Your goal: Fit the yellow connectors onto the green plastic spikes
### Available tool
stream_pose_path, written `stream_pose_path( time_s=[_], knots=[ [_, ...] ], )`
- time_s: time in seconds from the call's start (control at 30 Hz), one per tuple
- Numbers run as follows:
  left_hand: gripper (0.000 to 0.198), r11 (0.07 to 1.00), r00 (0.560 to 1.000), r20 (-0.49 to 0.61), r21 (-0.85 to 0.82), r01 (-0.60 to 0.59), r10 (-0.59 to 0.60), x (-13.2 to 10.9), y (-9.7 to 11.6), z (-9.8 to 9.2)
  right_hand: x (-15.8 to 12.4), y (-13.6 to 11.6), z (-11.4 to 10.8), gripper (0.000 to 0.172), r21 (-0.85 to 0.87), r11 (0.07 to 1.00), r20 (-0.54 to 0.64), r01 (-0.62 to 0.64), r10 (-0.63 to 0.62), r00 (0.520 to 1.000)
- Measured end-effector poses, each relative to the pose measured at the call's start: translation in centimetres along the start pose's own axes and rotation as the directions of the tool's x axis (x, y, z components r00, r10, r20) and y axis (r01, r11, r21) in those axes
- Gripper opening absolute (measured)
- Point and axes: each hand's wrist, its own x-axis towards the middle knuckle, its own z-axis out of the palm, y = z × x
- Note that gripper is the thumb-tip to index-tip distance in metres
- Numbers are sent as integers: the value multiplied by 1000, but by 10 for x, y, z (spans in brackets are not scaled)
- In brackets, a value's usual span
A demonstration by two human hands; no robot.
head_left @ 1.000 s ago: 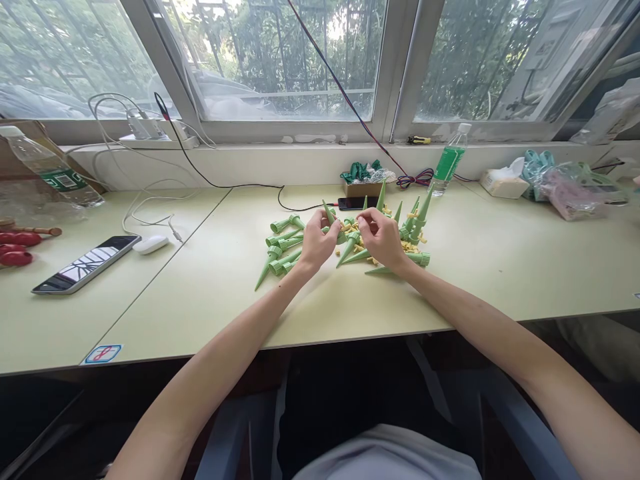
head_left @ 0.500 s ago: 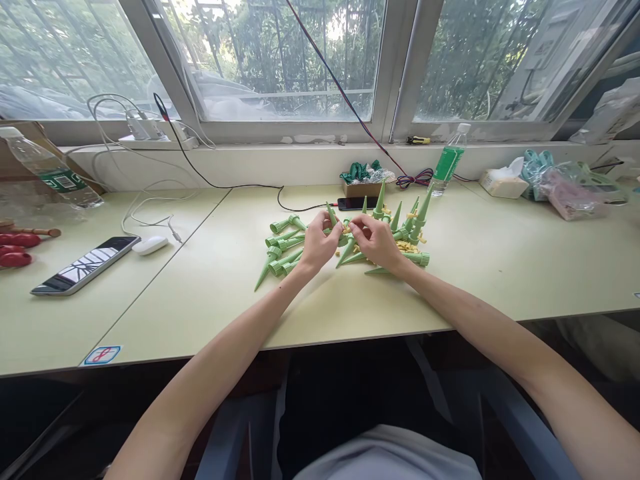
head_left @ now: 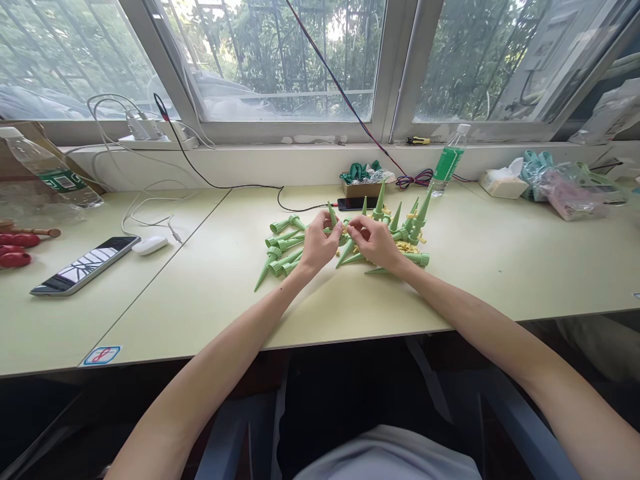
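Observation:
My left hand (head_left: 321, 241) is closed around a green plastic spike (head_left: 332, 215), whose pointed tip sticks up above the fingers. Close against it, my right hand (head_left: 371, 239) pinches at the spike's lower end; a bit of yellow shows between the fingertips, too small to make out fully. Left of my hands lie several hollow green spikes (head_left: 284, 244) in a loose group. To the right, more green spikes (head_left: 421, 217) stand or lie in a heap, some with yellow parts on them. Small yellow pieces (head_left: 407, 247) are piled among these, partly hidden by my right hand.
A black phone (head_left: 358, 203) on a cable lies behind my hands, before a small box (head_left: 361, 189). Further right stand a water bottle (head_left: 447, 162) and a tissue pack (head_left: 503, 180). At left are another phone (head_left: 86, 265), a white earbud case (head_left: 150, 246) and cables.
Both hands stay almost in place over the table. My right fingertips have shifted very slightly left against the spike, and less of the yellow bit shows.

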Motion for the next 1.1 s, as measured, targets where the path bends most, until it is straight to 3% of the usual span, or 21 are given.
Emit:
stream_pose_path(
  time_s=[0.33, 1.1],
  knots=[
    [12, 996, 999, 1, 84, -33, 33, -1, 4, -1, 0, 2, 1, 31, 13, 1000, 15, -10, 10, 1000],
    [14, 993, 998, 0, 101, -57, 57, -3, 6, -1, 0, -2, 0, 43, 12, 999, 26, -35, 34, 999]
  ],
)
